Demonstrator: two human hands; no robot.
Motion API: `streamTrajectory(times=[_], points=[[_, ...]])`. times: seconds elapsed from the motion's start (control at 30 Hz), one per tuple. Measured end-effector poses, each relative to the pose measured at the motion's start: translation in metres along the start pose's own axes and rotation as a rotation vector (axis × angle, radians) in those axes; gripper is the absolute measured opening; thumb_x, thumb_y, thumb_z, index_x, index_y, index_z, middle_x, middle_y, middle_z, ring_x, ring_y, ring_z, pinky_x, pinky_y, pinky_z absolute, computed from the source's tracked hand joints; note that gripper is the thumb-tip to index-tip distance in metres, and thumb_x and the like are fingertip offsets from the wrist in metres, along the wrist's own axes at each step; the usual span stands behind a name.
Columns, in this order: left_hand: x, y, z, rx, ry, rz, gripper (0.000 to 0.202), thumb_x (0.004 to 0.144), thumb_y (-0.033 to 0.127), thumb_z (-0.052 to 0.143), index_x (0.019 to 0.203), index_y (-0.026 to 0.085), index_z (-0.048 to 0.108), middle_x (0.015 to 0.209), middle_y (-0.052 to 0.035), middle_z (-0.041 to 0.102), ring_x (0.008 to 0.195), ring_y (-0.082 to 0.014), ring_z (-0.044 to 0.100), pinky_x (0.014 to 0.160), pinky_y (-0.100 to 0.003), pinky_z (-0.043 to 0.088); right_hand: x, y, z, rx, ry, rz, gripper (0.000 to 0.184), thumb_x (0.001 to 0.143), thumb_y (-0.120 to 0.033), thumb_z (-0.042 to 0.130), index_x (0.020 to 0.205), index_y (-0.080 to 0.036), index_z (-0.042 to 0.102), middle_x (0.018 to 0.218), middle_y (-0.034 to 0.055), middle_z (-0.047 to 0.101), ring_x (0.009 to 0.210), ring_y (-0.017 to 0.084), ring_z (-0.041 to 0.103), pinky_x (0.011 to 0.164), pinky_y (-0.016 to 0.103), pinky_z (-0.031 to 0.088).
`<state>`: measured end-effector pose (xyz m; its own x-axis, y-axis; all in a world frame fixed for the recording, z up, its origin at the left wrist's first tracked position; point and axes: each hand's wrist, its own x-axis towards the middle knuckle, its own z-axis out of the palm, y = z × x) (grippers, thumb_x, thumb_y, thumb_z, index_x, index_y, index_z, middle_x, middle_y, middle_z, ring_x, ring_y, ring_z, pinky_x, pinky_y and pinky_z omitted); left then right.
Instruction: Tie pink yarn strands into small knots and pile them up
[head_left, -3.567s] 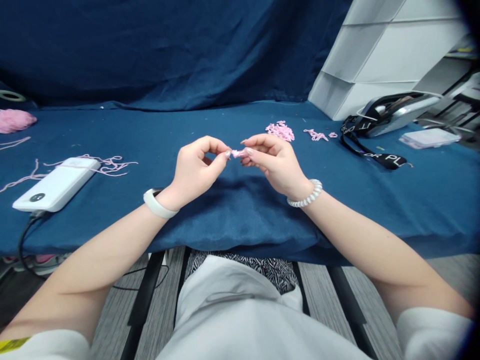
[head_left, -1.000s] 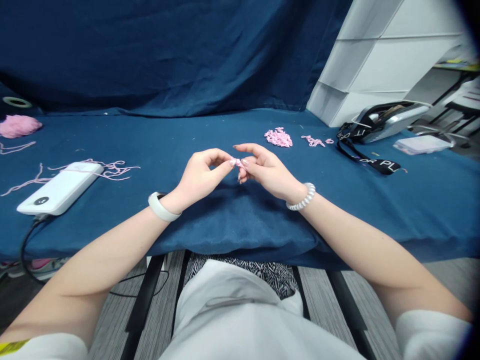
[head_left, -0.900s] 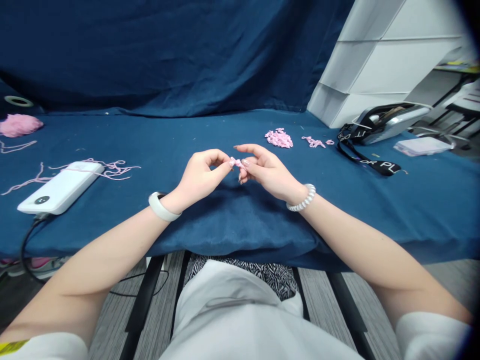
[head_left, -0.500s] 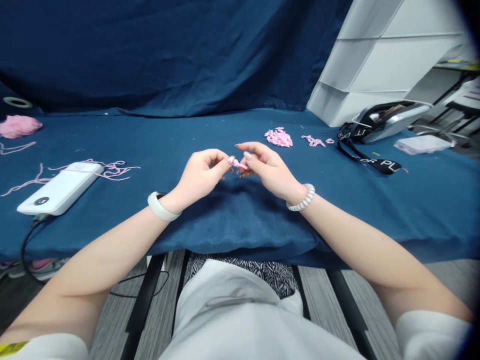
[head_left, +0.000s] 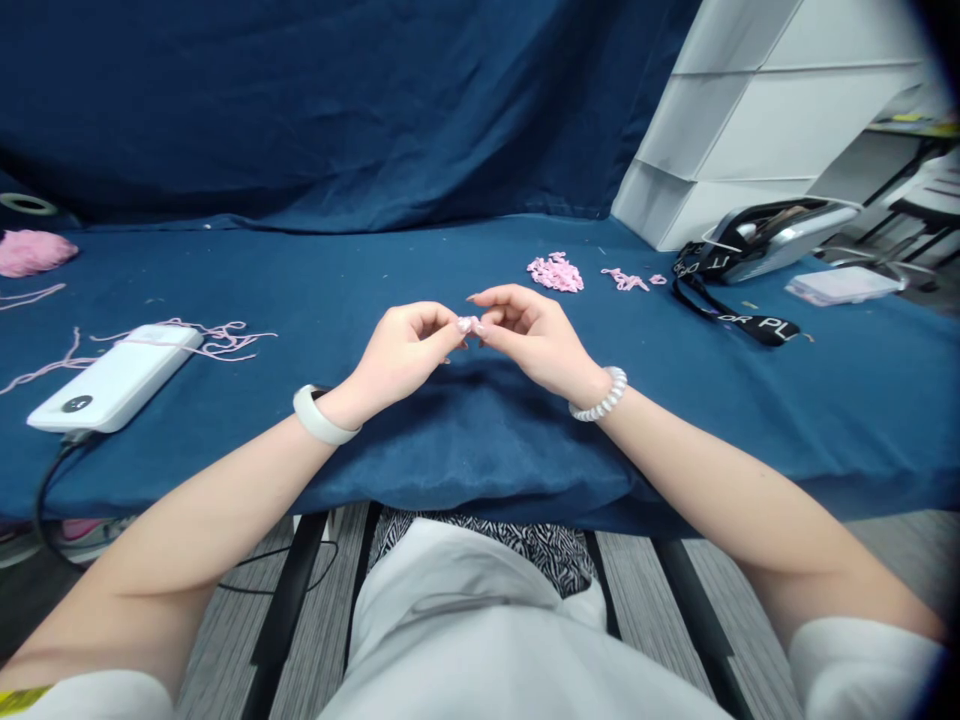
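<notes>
Over the front of the blue cloth, my left hand pinches a short piece of pink yarn between thumb and fingers. My right hand meets it from the other side, its thumb and fingertip closed on the same yarn. Most of the yarn is covered by the fingertips, so its shape is hard to make out. Just beyond my right hand lies a small heap of pink yarn bits. To its right are a smaller cluster of pink bits and a single pink loop.
A white power bank with a black cable lies at left, pink strands over and beside it. A pink yarn bundle and a tape roll sit farther left. At right are an open case, a black strap and a flat clear box.
My right thumb and fingertips have closed in on the pink yarn, so the fingertips of both hands now nearly touch and less yarn shows. My left hand has hardly moved.
</notes>
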<state>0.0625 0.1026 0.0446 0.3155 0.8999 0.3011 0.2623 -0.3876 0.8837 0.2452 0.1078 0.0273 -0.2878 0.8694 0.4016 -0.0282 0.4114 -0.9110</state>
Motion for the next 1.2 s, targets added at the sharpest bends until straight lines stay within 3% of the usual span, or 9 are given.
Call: streamTrajectory(times=[0.37,0.87,0.97,1.2], points=[[0.0003,-0.0018,-0.0003,0.017,-0.003,0.014,0.042,0.078,0.054,0.069,0.078,0.013,0.064,0.075,-0.007,0.067,0.067,-0.0145,0.061,0.059,-0.024,0.051,0.0001,-0.0012,0.0003,0.021,0.013,-0.03,0.043,0.072,-0.038,0.079,0.104,-0.015,0.06,0.079,0.0009,0.062,0.074,0.012,0.06,0.071,0.027,0.052],[-0.0017,-0.0024,0.0002,0.145,0.017,0.142,0.036,0.082,0.05,0.066,0.078,0.014,0.069,0.077,-0.0065,0.071,0.07,-0.0153,0.062,0.066,-0.025,0.049,-0.0015,-0.0037,0.0022,0.04,-0.064,0.047,0.053,0.062,-0.045,0.085,0.101,-0.015,0.064,0.073,-0.0007,0.062,0.067,0.012,0.057,0.066,0.028,0.052],[-0.0012,-0.0014,-0.0002,0.163,0.015,0.147,0.036,0.083,0.049,0.066,0.079,0.015,0.073,0.081,-0.007,0.073,0.073,-0.0166,0.064,0.068,-0.025,0.049,-0.0024,-0.0005,0.0014,-0.04,-0.048,-0.001,0.051,0.062,-0.046,0.085,0.099,-0.015,0.068,0.073,0.0006,0.063,0.067,0.012,0.057,0.066,0.028,0.051],[0.001,-0.0057,-0.0006,0.085,-0.038,0.093,0.038,0.081,0.051,0.066,0.078,0.014,0.072,0.075,-0.0062,0.071,0.066,-0.0152,0.062,0.061,-0.024,0.051,-0.0041,-0.0013,0.0002,-0.387,0.037,-0.185,0.029,0.081,-0.043,0.071,0.088,-0.016,0.077,0.082,0.0064,0.072,0.069,0.014,0.061,0.065,0.028,0.047]])
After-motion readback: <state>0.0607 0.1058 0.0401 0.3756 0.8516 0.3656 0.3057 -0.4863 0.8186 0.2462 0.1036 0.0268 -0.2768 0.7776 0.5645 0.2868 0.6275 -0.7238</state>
